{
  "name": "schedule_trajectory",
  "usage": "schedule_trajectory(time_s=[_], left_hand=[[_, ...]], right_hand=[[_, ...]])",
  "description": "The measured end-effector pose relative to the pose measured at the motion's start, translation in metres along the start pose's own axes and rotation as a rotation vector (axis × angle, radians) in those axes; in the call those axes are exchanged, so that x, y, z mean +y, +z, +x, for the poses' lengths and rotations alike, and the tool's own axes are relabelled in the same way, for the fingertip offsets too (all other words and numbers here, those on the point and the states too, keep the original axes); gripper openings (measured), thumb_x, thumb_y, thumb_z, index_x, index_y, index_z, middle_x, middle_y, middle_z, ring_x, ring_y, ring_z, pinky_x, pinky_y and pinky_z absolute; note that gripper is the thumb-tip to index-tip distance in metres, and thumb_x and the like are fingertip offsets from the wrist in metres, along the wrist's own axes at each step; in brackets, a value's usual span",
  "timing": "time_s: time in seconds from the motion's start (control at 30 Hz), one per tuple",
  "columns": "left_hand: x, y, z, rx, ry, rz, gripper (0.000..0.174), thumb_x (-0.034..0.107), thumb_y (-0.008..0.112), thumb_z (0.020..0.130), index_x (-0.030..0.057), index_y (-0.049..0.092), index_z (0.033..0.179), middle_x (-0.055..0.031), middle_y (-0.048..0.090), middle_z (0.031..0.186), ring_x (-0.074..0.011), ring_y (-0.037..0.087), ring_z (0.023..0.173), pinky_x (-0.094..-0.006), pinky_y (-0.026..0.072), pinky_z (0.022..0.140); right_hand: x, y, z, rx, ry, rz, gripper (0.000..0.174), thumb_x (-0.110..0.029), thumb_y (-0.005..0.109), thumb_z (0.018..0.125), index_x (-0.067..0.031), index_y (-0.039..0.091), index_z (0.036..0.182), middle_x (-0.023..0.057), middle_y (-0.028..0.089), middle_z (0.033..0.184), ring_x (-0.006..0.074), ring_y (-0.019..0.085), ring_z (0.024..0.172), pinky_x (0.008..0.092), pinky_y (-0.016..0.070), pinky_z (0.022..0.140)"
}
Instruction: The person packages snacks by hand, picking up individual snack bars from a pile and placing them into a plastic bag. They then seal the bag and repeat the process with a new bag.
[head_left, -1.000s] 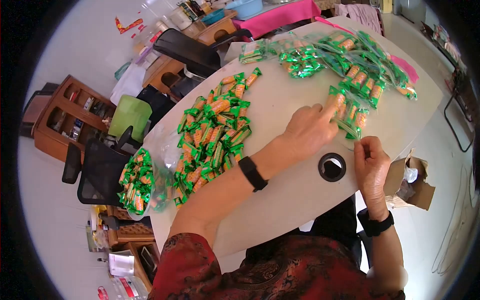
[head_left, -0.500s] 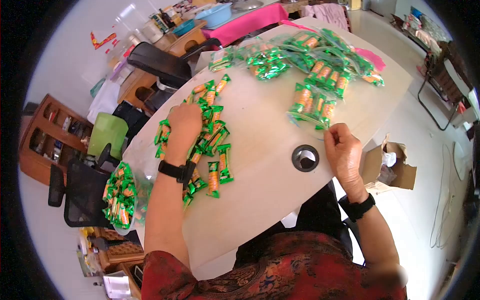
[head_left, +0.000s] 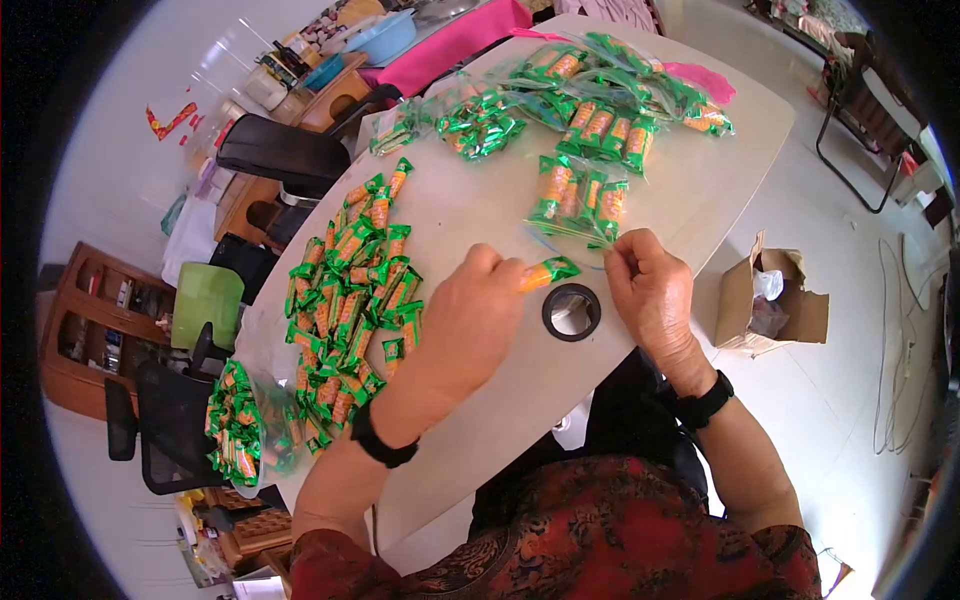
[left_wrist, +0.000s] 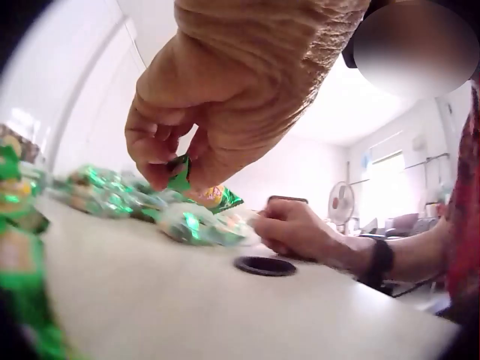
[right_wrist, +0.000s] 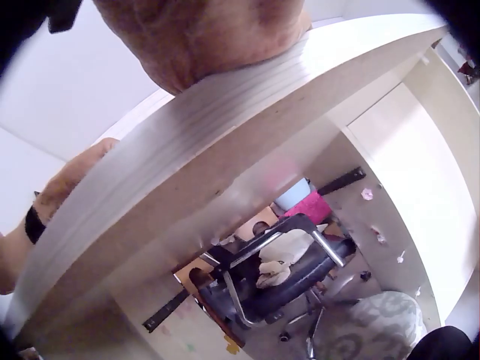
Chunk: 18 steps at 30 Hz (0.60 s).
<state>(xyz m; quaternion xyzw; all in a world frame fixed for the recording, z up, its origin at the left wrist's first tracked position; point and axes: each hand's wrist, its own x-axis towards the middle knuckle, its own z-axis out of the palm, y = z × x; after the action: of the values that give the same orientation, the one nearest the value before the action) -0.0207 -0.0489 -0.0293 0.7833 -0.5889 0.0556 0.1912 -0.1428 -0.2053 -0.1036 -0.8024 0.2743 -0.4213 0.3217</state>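
Note:
My left hand (head_left: 470,320) pinches one small green-and-orange wrapped snack (head_left: 548,275) above the table, between the loose pile and the bag. In the left wrist view, thumb and fingers grip one green end of that snack (left_wrist: 214,196). My right hand (head_left: 650,295) pinches the near edge of a clear zip bag (head_left: 565,232), which lies flat with several of the same snacks inside. To the left spreads a big loose pile of wrapped snacks (head_left: 345,290). The right wrist view shows only part of my right hand (right_wrist: 210,37) over the table edge, its fingertips hidden.
Filled clear bags (head_left: 480,125) crowd the table's far side, near a pink piece (head_left: 705,78). A black-rimmed round hole (head_left: 571,312) sits in the tabletop between my hands. A tub of snacks (head_left: 235,425) stands at the left edge; an open cardboard box (head_left: 770,300) is on the floor right.
My left hand went from the bag to the loose pile, then came back right with one snack. The right hand keeps its pinch on the bag's edge. The head view has shifted.

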Motion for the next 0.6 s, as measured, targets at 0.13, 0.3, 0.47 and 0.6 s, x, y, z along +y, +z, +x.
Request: schedule_trajectory(time_s=[0.13,0.3,0.47,0.6], left_hand=[[0.014,0.021,0.026,0.022,-0.031,0.102,0.023,0.003,0.064,0.077,0.0016,0.053,0.097,-0.0171,0.054,0.088,-0.0392,0.059,0.075,-0.0452,0.0494,0.061],[0.024,0.039,0.059,0.141,-0.078,0.115,0.029,0.005,0.065,0.077,0.0023,0.043,0.096,-0.0202,0.053,0.086,-0.0414,0.059,0.073,-0.0468,0.0496,0.059],[0.028,0.051,0.083,0.035,-0.183,0.237,0.033,0.005,0.065,0.077,0.0017,0.046,0.103,-0.0201,0.053,0.092,-0.0402,0.060,0.073,-0.0449,0.0506,0.057],[0.026,0.044,0.074,0.009,-0.128,0.162,0.043,0.004,0.067,0.074,0.0020,0.048,0.113,-0.0192,0.052,0.101,-0.0394,0.061,0.077,-0.0442,0.0516,0.061]], right_hand=[[-0.001,-0.001,0.000,-0.002,-0.006,0.015,0.011,-0.013,0.066,0.082,-0.0073,0.056,0.084,0.0119,0.064,0.070,0.0321,0.063,0.061,0.0398,0.0503,0.054],[0.000,0.000,0.000,0.019,-0.012,0.067,0.011,-0.013,0.065,0.082,-0.0071,0.056,0.084,0.0120,0.064,0.071,0.0330,0.063,0.060,0.0399,0.0505,0.054],[-0.001,-0.002,0.000,0.007,-0.034,0.027,0.010,-0.012,0.065,0.082,-0.0074,0.056,0.083,0.0118,0.063,0.070,0.0335,0.062,0.059,0.0404,0.0503,0.052],[0.000,-0.003,0.001,-0.001,-0.023,0.069,0.010,-0.012,0.065,0.082,-0.0077,0.056,0.082,0.0115,0.063,0.069,0.0331,0.062,0.059,0.0409,0.0502,0.052]])
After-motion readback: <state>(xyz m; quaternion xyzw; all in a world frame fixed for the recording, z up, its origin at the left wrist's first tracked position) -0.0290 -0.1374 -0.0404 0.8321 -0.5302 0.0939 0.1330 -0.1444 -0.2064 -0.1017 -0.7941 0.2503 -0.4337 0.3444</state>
